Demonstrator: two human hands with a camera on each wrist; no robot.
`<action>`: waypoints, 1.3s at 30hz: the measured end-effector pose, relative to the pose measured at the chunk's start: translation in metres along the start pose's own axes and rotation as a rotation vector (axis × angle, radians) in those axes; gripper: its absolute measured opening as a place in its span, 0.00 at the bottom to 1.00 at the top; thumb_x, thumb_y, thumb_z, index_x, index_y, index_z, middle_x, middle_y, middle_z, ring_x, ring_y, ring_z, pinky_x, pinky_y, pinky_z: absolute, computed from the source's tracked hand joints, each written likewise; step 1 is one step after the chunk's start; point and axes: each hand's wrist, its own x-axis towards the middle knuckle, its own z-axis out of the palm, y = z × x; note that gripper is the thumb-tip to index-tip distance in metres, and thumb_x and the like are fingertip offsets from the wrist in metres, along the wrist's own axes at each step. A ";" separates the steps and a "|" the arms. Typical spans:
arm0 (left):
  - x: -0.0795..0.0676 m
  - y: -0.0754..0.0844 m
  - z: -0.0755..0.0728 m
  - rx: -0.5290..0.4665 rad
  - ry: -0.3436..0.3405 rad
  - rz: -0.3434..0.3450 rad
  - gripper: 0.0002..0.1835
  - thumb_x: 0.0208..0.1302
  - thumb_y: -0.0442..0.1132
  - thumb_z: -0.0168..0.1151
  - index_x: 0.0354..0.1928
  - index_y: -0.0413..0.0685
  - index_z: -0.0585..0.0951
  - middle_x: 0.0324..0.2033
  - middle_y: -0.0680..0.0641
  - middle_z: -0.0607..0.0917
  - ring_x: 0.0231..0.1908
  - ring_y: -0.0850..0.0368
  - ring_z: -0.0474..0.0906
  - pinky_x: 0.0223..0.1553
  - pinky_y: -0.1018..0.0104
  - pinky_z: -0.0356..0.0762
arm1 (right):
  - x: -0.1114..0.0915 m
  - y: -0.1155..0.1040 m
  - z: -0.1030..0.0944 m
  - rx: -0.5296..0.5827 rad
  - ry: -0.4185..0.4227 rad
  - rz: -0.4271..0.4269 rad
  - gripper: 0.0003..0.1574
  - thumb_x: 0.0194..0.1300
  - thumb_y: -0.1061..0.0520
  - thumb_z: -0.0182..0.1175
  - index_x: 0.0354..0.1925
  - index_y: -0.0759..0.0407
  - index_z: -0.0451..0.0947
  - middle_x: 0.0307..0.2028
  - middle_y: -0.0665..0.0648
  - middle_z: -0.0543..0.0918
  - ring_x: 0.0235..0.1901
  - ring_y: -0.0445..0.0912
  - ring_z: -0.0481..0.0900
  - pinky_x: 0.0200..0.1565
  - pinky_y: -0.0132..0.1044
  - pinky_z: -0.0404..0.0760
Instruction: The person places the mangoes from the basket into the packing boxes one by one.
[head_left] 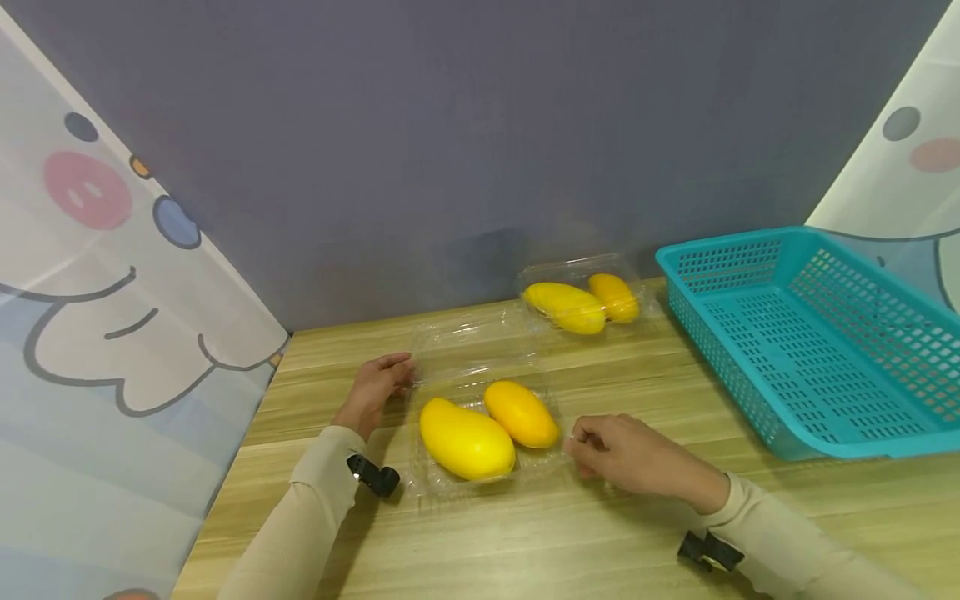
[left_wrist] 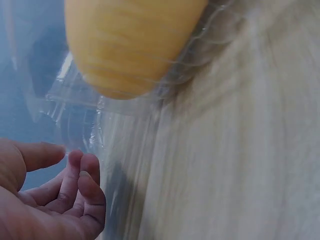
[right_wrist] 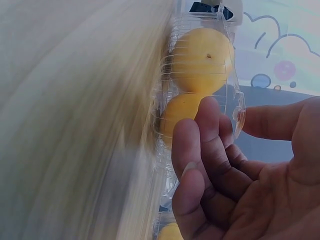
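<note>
A clear plastic clamshell box lies on the table with its lid folded back toward the wall. Two yellow mangoes, a larger one and a smaller one, rest side by side in its base. At the lid's left edge is my left hand, whose thumb and fingertips nearly meet at the clear plastic. On the opposite side, my right hand pinches the rim tab between thumb and fingers. Clear plastic makes the left hand's exact contact hard to see.
Behind, near the wall, another clear box holds two mangoes. A turquoise plastic basket stands at the right. The wooden table meets a grey wall, with cartoon-printed cloths at both sides.
</note>
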 end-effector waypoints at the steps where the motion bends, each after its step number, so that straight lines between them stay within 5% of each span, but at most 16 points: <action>1: -0.001 0.001 -0.001 -0.001 0.000 0.002 0.24 0.74 0.35 0.54 0.68 0.33 0.69 0.48 0.41 0.86 0.35 0.65 0.80 0.36 0.73 0.78 | 0.000 0.000 0.000 0.000 0.001 0.000 0.18 0.75 0.45 0.52 0.32 0.52 0.78 0.22 0.45 0.80 0.19 0.37 0.73 0.21 0.31 0.72; 11: -0.009 0.003 -0.008 0.008 -0.015 0.000 0.25 0.74 0.35 0.54 0.69 0.34 0.68 0.40 0.49 0.87 0.33 0.67 0.81 0.38 0.73 0.76 | 0.000 0.001 -0.002 -0.001 -0.007 -0.010 0.17 0.76 0.46 0.52 0.34 0.53 0.78 0.22 0.47 0.80 0.18 0.36 0.71 0.21 0.30 0.71; 17: -0.007 0.002 -0.007 -0.070 -0.014 -0.021 0.25 0.75 0.35 0.52 0.69 0.30 0.67 0.34 0.54 0.85 0.32 0.67 0.81 0.36 0.76 0.77 | 0.000 0.002 -0.002 0.010 -0.015 -0.016 0.17 0.76 0.46 0.51 0.35 0.54 0.78 0.23 0.47 0.80 0.19 0.36 0.71 0.21 0.30 0.72; 26: 0.007 0.003 -0.004 -0.007 -0.031 -0.048 0.27 0.77 0.37 0.48 0.72 0.33 0.62 0.66 0.33 0.73 0.57 0.52 0.77 0.59 0.68 0.75 | 0.001 0.003 -0.001 0.012 -0.018 -0.021 0.16 0.76 0.46 0.52 0.35 0.53 0.77 0.22 0.47 0.79 0.18 0.35 0.68 0.20 0.30 0.69; 31: 0.009 0.007 -0.005 -0.017 -0.068 -0.034 0.28 0.78 0.36 0.45 0.74 0.33 0.57 0.69 0.31 0.69 0.65 0.45 0.73 0.69 0.57 0.70 | 0.001 0.003 -0.001 0.005 -0.019 -0.024 0.16 0.75 0.45 0.52 0.35 0.52 0.77 0.22 0.46 0.79 0.18 0.36 0.69 0.20 0.30 0.69; 39: 0.004 0.014 -0.003 -0.147 -0.012 0.020 0.28 0.77 0.32 0.45 0.75 0.36 0.56 0.72 0.36 0.65 0.65 0.43 0.73 0.63 0.61 0.76 | 0.001 0.004 -0.002 0.002 -0.016 -0.022 0.15 0.75 0.45 0.52 0.36 0.52 0.77 0.22 0.47 0.79 0.17 0.36 0.69 0.20 0.30 0.70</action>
